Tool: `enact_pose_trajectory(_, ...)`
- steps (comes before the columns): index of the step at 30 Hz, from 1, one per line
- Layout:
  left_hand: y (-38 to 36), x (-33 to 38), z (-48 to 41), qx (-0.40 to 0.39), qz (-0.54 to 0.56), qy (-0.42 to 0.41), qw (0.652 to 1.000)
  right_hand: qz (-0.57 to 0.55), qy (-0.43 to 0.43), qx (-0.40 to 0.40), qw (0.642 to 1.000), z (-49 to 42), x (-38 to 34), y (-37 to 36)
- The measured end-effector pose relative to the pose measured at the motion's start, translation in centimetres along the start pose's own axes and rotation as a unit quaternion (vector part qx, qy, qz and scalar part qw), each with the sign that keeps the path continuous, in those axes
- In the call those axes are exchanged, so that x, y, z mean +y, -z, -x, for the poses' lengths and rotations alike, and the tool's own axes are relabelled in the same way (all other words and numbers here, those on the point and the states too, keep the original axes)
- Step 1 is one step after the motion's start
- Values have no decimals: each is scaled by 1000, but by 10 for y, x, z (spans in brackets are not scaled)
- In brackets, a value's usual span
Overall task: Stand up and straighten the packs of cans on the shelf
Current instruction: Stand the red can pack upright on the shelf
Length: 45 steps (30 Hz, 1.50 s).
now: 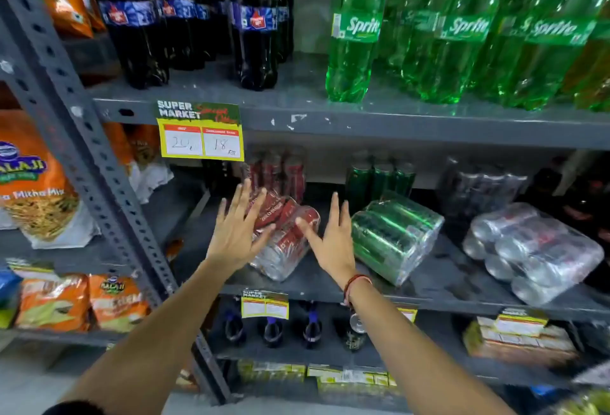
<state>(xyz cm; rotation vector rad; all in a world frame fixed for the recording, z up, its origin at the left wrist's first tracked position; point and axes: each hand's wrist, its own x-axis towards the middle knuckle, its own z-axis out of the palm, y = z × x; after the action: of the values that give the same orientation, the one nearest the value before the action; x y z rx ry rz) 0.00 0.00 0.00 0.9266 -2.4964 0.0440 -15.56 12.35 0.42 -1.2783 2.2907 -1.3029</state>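
Three shrink-wrapped packs of cans lie on their sides on the middle grey shelf [330, 289]: a red pack [285, 243] at the left, a green pack [394, 233] in the middle, a silver pack [531, 249] at the right. My left hand [236, 230] is open, fingers spread, at the red pack's left side. My right hand [333, 236] is open at that pack's right side, its thumb touching the cans. Neither hand grips the pack. Behind each fallen pack an upright pack stands: red [280, 170], green [379, 177], dark [478, 187].
The upper shelf holds dark cola bottles [254, 28] and green Sprite bottles [356, 28]. A yellow price tag [201, 137] hangs from its edge. A slotted steel upright [85, 157] stands at the left, with orange snack bags [36, 183] beyond it. Bottles and boxes fill the lower shelves.
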Motion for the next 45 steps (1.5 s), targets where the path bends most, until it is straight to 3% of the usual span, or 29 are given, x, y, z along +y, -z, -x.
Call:
enact_pose_trajectory(2,-5,-12,-20,-67,8,50,996,-71,-90,-88,990,-10,-2,-8)
enact_pose_trajectory(5,-15,-31,-52,-146,-17,89,985,-122,-156,-152,968,-24,2,-25)
enact_pose_trajectory(10,-29,-49,-72,-255,84,119,956,-209,-215,-168,939,-46,14,-43)
enact_pose_trajectory(14,-35,-51,-70,-247,36,91,964,-262,-229,-181,920,-51,17,-46)
enact_pose_trajectory(22,-30,-48,-59,-191,34,76,978,-294,-138,-116,939,-40,17,-50)
enact_pose_trajectory(27,-26,-50,-21,-63,137,119,981,-164,7,-74,984,-29,12,-53)
enact_pose_trajectory(31,-37,-37,12,13,156,154,976,-71,139,-86,984,-26,13,-48)
enact_pose_trajectory(39,-53,-29,37,-6,126,142,982,34,219,-67,973,-10,31,-58)
enact_pose_trajectory(45,-47,-28,46,-3,148,162,976,37,234,-61,970,-8,33,-51)
